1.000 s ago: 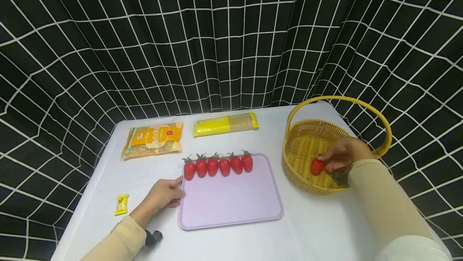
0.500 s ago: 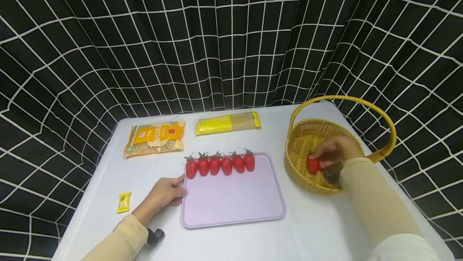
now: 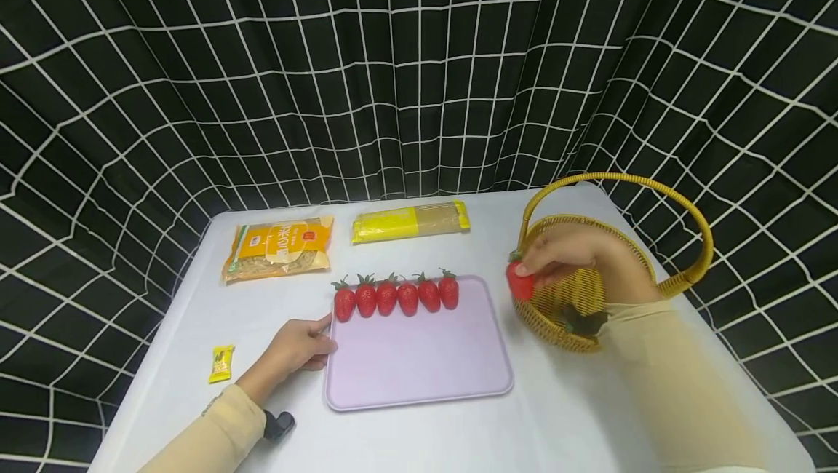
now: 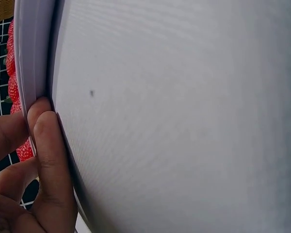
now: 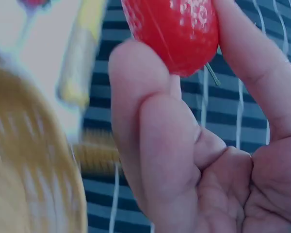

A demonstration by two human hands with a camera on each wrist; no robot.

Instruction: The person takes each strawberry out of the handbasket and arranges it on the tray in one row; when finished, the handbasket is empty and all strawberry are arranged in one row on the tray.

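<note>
My right hand (image 3: 568, 255) pinches a red strawberry (image 3: 520, 280) between thumb and fingers, over the left rim of the yellow wicker basket (image 3: 550, 331). In the right wrist view the strawberry (image 5: 177, 34) sits at the fingertips, with a bit of green stem showing. My left hand (image 3: 297, 348) holds the left edge of the pale purple tray (image 3: 419, 364); in the left wrist view, thumb and fingers lie on either side of the tray's rim (image 4: 34, 58). A row of several strawberries (image 3: 386, 298) lies along the tray's far edge, leaves pointing away.
An orange bag of grain-like food (image 3: 280, 249) lies at the back left. Beside it is a yellow pack of noodles (image 3: 411, 222). A small yellow wrapped packet (image 3: 221, 364) lies left of my left hand. The basket's tall handle (image 3: 655, 185) arches above it.
My right hand has lifted the strawberry from inside the basket and moved it left to the basket's rim. My left hand has stayed at the tray's edge.
</note>
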